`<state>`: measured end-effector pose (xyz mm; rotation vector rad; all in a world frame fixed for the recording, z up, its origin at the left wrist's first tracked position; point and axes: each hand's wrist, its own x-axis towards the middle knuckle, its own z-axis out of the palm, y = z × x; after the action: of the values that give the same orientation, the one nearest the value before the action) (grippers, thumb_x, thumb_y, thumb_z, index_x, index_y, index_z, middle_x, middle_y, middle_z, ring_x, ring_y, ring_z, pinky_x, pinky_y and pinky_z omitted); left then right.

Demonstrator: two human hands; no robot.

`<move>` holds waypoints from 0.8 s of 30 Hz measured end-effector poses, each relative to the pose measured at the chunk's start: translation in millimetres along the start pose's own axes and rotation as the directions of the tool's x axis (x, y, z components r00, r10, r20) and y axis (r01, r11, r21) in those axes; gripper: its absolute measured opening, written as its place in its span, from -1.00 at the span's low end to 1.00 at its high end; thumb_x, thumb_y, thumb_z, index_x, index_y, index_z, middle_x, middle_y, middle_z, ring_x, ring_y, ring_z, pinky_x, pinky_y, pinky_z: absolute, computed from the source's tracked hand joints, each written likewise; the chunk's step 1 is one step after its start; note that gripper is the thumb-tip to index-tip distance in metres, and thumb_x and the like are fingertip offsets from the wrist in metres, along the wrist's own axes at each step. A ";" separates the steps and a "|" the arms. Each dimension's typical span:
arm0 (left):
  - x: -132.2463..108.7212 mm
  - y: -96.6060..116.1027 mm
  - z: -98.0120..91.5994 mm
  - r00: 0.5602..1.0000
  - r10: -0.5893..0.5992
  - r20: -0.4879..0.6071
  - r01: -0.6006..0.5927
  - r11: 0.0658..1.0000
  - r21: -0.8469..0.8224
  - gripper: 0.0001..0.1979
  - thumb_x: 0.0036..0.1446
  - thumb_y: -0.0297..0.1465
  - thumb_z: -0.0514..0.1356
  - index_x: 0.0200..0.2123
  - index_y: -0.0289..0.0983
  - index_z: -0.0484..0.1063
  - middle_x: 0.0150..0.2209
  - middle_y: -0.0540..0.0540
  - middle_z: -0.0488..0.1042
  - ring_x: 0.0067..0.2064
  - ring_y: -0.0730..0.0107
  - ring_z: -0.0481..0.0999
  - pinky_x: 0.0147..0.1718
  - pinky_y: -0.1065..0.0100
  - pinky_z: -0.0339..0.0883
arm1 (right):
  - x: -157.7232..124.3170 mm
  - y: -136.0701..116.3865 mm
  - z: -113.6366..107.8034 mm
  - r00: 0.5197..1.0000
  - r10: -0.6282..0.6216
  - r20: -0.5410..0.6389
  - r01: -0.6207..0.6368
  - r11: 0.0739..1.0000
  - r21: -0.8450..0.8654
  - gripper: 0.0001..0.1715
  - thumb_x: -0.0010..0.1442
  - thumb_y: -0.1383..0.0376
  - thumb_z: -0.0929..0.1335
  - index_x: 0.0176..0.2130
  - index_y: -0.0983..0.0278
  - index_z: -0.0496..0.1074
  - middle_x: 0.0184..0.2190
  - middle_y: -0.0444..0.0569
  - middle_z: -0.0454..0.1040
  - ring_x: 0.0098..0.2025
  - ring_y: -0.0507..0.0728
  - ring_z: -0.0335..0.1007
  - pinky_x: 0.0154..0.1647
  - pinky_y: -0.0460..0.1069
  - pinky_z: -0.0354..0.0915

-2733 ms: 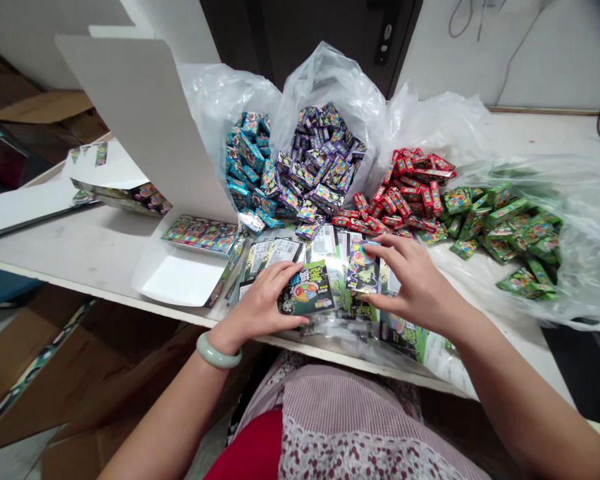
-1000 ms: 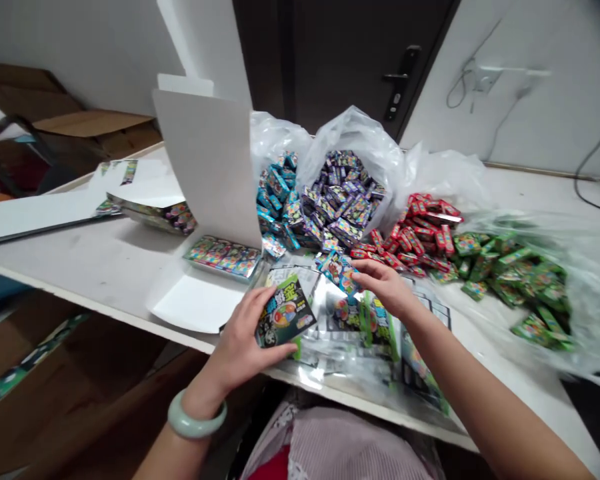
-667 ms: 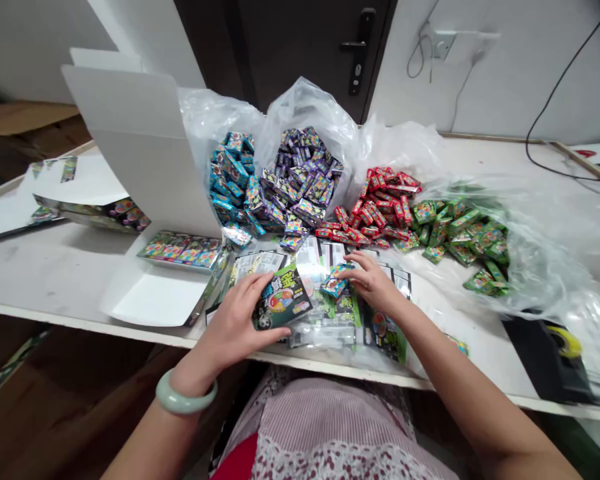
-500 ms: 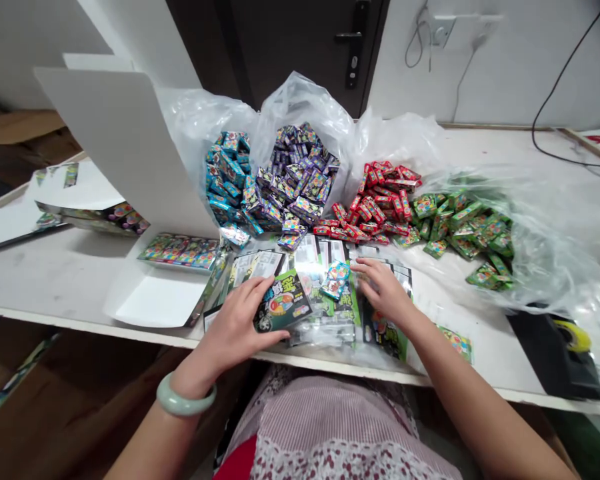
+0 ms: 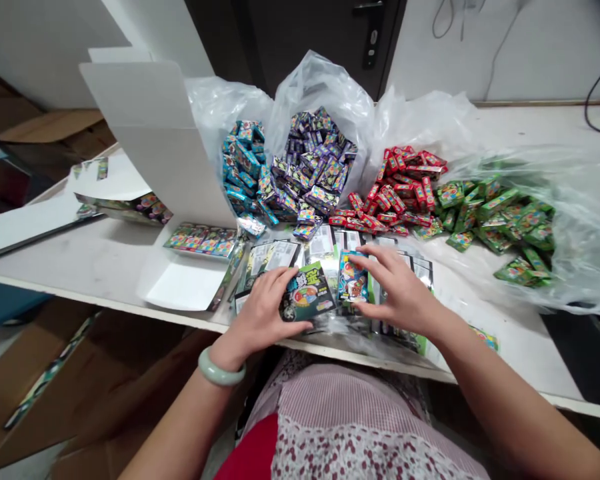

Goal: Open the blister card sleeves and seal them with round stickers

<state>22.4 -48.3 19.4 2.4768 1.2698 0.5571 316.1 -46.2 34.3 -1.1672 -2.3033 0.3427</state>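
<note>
My left hand (image 5: 265, 312) grips a green-and-black printed card (image 5: 307, 291) by its lower edge. My right hand (image 5: 400, 290) has its fingers on a small blue candy box (image 5: 353, 277), right next to that card. Beneath both hands lies a spread of glossy printed sheets with clear plastic (image 5: 330, 327). Beyond them, loose small boxes sit in plastic bags: blue (image 5: 240, 160), purple (image 5: 313, 160), red (image 5: 400, 180) and green (image 5: 495, 220).
An open white cardboard box (image 5: 150, 133) stands at the table's left, with a tray of colourful packs (image 5: 200, 240) in front. Brown cardboard (image 5: 40, 373) lies below the table's front edge (image 5: 130, 300). A dark door (image 5: 290, 40) stands behind.
My right hand has closed over the small blue box and brought it to the left, against the card. The left hand still holds the card. The view has swung slightly.
</note>
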 end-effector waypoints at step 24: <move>14.8 46.6 18.2 0.950 -0.307 -0.060 0.217 0.784 -0.582 -0.55 0.16 -0.30 0.20 0.09 -0.19 0.18 -0.06 -0.16 0.38 -0.05 0.20 0.43 -0.06 0.12 0.37 | 5.9 -29.3 29.3 0.916 0.401 0.030 -0.318 0.676 0.665 -0.60 0.23 0.26 0.29 0.08 0.15 0.27 -0.03 0.00 0.45 -0.13 0.13 0.47 -0.17 0.04 0.43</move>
<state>71.6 -64.0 26.5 1.7533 1.2441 0.9113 277.2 -58.5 25.2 -1.1950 -1.5888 1.1084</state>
